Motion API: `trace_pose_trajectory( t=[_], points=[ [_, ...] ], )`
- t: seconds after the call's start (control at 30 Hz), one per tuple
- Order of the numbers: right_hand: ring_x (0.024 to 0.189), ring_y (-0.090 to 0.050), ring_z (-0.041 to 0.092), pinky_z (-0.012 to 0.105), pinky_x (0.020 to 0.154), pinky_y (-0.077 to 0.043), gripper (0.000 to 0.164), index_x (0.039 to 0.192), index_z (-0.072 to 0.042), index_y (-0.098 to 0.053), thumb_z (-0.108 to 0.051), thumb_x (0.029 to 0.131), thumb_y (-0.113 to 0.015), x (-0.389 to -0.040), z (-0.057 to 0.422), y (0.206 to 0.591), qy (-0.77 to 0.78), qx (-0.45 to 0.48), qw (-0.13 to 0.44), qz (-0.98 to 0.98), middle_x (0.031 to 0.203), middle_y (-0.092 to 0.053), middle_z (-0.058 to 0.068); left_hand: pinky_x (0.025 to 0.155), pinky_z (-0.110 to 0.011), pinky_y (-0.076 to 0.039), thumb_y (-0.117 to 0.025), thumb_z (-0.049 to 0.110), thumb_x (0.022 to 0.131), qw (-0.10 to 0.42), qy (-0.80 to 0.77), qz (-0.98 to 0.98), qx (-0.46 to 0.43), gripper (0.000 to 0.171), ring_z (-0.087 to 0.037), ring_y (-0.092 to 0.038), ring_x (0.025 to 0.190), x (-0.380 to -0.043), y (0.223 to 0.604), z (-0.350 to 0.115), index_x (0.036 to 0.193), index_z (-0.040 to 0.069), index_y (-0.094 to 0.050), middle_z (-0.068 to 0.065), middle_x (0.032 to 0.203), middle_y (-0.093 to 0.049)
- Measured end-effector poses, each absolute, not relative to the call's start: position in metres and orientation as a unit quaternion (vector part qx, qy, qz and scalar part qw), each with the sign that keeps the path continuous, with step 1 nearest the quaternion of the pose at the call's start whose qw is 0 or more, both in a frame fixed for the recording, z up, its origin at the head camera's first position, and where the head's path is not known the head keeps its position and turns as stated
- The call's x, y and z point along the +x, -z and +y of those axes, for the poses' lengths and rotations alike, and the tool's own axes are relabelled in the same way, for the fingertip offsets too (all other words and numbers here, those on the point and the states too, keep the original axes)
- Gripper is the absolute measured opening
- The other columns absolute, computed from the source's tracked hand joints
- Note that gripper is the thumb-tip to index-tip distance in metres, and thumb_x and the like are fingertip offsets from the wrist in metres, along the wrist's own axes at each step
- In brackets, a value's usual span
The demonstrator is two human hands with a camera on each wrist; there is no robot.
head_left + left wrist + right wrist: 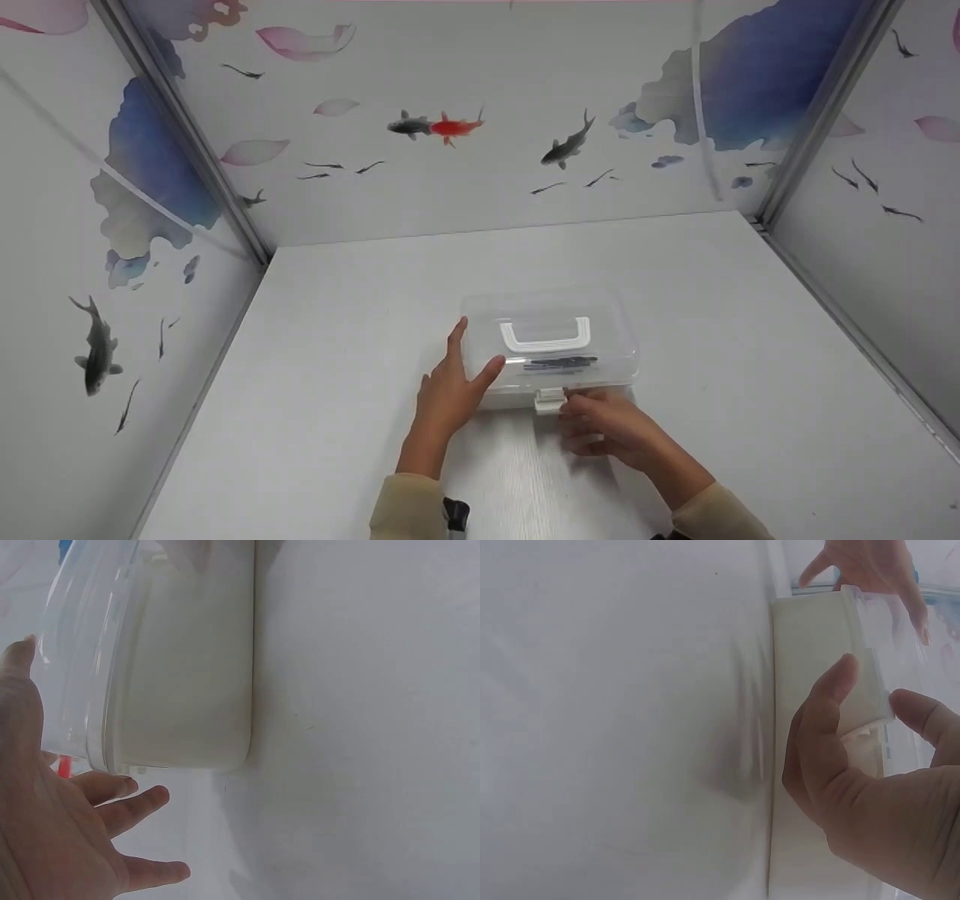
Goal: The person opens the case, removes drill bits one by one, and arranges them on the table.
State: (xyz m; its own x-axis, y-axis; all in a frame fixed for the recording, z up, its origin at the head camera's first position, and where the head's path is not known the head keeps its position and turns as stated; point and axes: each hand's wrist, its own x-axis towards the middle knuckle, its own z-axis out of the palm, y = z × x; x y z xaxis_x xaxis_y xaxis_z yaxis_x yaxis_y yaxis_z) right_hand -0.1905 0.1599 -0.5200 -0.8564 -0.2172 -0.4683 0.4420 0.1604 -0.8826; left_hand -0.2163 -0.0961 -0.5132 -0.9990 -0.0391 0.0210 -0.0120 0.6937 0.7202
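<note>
A plastic storage box [506,401] with a whitish base and a clear lid [607,322] sits on the table. The lid carries a white carry handle [546,346]. Several dark, slim items [559,365] show through it. My left hand [450,390] is spread at the front left corner: the thumb lies over the lid while the fingers reach along the left side. At the box's front, the thumb and bent fingers of my right hand [615,427] pinch the white latch [550,401]. The right wrist view shows the thumb at the latch's edge.
The white table [337,322] runs back to a printed panel [480,60] with painted fish and petals. Side panels [45,300] stand at left and right, joined by grey metal posts [180,127]. A small black object [456,514] shows by the left sleeve.
</note>
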Motion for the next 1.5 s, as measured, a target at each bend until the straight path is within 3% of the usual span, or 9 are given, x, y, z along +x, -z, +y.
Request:
trace_pose_trajectory(
  t=[0.13,0.33,0.8,1.13,1.33,1.4,1.5],
  points=[
    [0.086,-0.069,0.022,0.034,0.071,-0.063,0.052,0.137,0.005,-0.061,-0.017,0.091,-0.070,-0.189,0.160,0.521,0.615,0.052,0.242,0.749,0.105,-0.070,0.011,0.123,-0.078,-0.027,-0.057,0.077,0.096,0.019,0.393,-0.919,0.019,0.095,-0.045,-0.055,0.145,-0.217,0.514,-0.096,0.171,0.031,-0.019,-0.020,0.163,-0.050],
    [0.079,-0.067,0.020,0.033,0.062,-0.059,0.036,0.121,0.003,-0.071,-0.009,0.088,-0.078,-0.186,0.162,0.526,0.543,0.013,0.196,0.816,0.099,-0.070,0.008,0.123,-0.077,-0.027,-0.056,0.079,0.095,0.014,0.392,-0.920,0.019,0.096,-0.045,-0.056,0.145,-0.217,0.516,-0.096,0.171,0.033,-0.018,-0.021,0.162,-0.051],
    [0.071,-0.064,0.020,0.030,0.059,-0.053,0.031,0.114,0.002,-0.072,-0.013,0.088,-0.082,-0.184,0.173,0.521,0.490,0.009,0.181,0.853,0.091,-0.069,0.008,0.122,-0.078,-0.028,-0.057,0.076,0.096,0.013,0.395,-0.918,0.015,0.094,-0.045,-0.057,0.144,-0.216,0.513,-0.096,0.171,0.033,-0.018,-0.021,0.162,-0.051],
    [0.079,-0.070,0.020,0.033,0.069,-0.058,0.037,0.121,0.003,-0.072,-0.021,0.094,-0.078,-0.185,0.195,0.507,0.496,-0.010,0.201,0.845,0.095,-0.074,0.009,0.123,-0.080,-0.023,-0.056,0.078,0.096,0.010,0.387,-0.922,0.011,0.096,-0.044,-0.053,0.148,-0.216,0.511,-0.097,0.171,0.031,-0.018,-0.017,0.166,-0.047],
    [0.093,-0.070,0.022,0.037,0.077,-0.063,0.045,0.128,0.006,-0.071,-0.026,0.097,-0.076,-0.190,0.218,0.498,0.487,0.009,0.192,0.852,0.109,-0.077,0.012,0.125,-0.079,-0.021,-0.056,0.079,0.095,0.007,0.384,-0.923,0.015,0.098,-0.043,-0.051,0.150,-0.217,0.511,-0.098,0.171,0.032,-0.017,-0.014,0.168,-0.045],
    [0.097,-0.072,0.023,0.038,0.080,-0.064,0.048,0.129,0.006,-0.071,-0.029,0.097,-0.076,-0.191,0.225,0.495,0.485,0.017,0.189,0.853,0.114,-0.078,0.014,0.125,-0.078,-0.022,-0.056,0.080,0.095,0.008,0.386,-0.922,0.013,0.098,-0.042,-0.051,0.150,-0.217,0.511,-0.097,0.172,0.033,-0.016,-0.012,0.169,-0.043],
    [0.101,-0.073,0.024,0.039,0.083,-0.065,0.050,0.130,0.007,-0.071,-0.032,0.098,-0.075,-0.192,0.235,0.490,0.479,0.020,0.185,0.858,0.119,-0.078,0.017,0.122,-0.074,-0.033,-0.055,0.082,0.094,0.011,0.392,-0.920,0.011,0.101,-0.044,-0.053,0.148,-0.216,0.513,-0.097,0.172,0.033,-0.015,-0.012,0.171,-0.041]
  ],
)
